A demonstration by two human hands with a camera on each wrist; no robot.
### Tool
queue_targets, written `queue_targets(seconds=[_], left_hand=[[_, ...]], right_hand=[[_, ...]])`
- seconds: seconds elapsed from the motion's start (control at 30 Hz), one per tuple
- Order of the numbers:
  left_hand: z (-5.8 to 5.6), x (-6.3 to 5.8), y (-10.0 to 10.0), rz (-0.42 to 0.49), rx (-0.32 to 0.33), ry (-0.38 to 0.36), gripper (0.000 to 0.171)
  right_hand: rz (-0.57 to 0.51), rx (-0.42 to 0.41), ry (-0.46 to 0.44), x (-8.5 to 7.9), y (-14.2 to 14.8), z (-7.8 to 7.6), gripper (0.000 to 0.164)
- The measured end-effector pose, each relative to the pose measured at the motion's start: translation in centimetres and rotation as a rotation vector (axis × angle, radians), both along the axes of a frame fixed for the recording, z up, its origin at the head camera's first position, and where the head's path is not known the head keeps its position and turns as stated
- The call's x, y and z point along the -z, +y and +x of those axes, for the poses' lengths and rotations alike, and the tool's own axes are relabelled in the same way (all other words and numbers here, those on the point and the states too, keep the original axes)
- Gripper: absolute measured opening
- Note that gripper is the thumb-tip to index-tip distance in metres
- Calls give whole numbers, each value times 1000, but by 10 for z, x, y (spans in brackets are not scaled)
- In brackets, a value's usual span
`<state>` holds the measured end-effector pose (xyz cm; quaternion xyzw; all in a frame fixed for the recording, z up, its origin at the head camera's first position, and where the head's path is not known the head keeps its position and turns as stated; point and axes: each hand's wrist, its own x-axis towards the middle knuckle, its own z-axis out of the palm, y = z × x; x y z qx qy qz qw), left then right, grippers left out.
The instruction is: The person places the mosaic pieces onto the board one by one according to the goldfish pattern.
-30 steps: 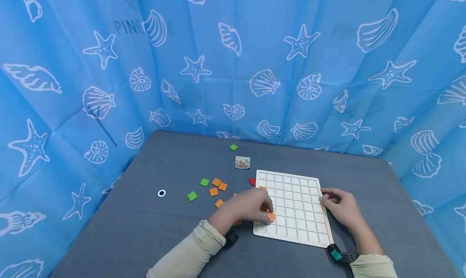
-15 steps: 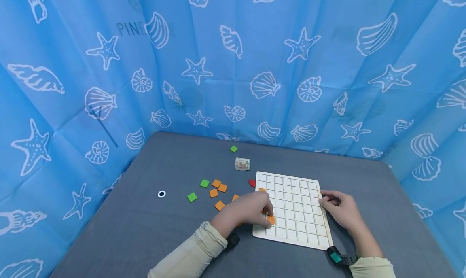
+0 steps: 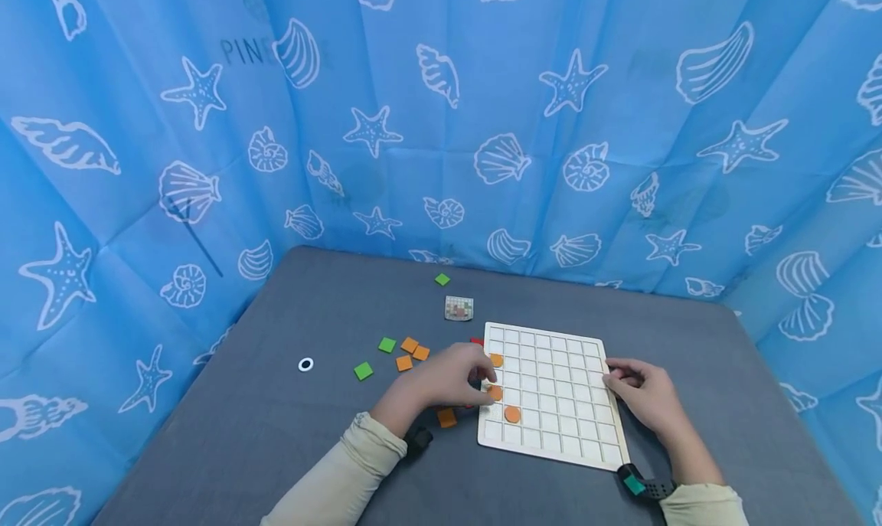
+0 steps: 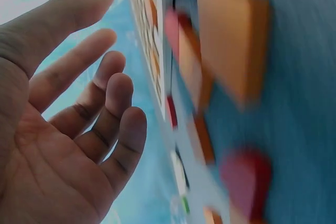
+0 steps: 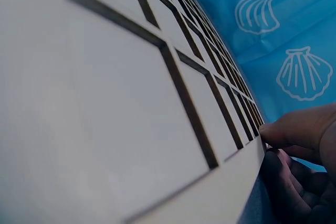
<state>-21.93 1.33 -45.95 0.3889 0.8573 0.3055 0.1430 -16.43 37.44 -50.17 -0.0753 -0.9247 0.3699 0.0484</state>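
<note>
A white gridded board (image 3: pixel 561 392) lies on the grey table, with three orange pieces in squares near its left side. The lowest orange piece (image 3: pixel 512 414) sits one column further in than the others. My left hand (image 3: pixel 448 374) hovers at the board's left edge, overlapping it in the head view. Nothing is between its spread, loosely bent fingers (image 4: pixel 126 129) in the left wrist view. On the opposite side, my right hand (image 3: pixel 644 396) pinches the board's right edge. The right wrist view shows that thumb (image 5: pixel 294 127) on top and curled fingers beneath.
Left of the board lie several orange tiles (image 3: pixel 404 363), green tiles (image 3: pixel 364 370) and a partly hidden red piece (image 3: pixel 475 341). A small patterned card (image 3: pixel 458 308) is behind them. A white ring with a dark centre (image 3: pixel 306 364) lies far left. Blue curtains (image 3: pixel 441 128) surround the table.
My left hand has let go of the lowest orange piece, which now lies uncovered on the board, and has drawn back left and slightly away. My right hand keeps its place.
</note>
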Motion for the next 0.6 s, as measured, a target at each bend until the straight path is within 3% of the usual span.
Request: queue_targets(seconds=[0.33, 0.6], left_hand=[[-21, 0, -57, 54, -168, -66, 26], [-19, 12, -79, -4, -162, -71, 23]], right_hand=[[10, -3, 1, -2, -2, -4, 41], [5, -10, -19, -2, -1, 0, 41]])
